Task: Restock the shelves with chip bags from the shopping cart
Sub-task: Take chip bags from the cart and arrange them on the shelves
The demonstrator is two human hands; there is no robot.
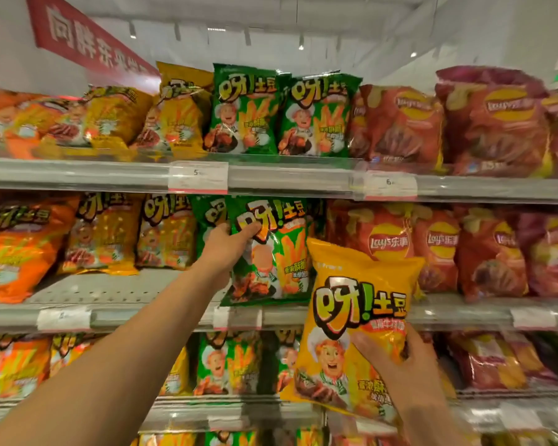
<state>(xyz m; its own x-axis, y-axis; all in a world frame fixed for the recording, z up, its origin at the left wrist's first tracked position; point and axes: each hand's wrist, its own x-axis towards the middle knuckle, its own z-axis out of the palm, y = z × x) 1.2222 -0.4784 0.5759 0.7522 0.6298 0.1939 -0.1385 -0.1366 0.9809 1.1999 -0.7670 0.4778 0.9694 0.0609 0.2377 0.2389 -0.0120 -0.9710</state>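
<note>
Up front, glossy yellow chip bag (355, 323) with cartoon chef.

We cannot read the blurred price tags (197, 176), and the red banner (87, 43) is cut off.

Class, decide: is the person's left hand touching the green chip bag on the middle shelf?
Touching. The head view shows the left hand gripping the green chip bag at its upper left corner, thumb pressed across the bag's front.
</note>
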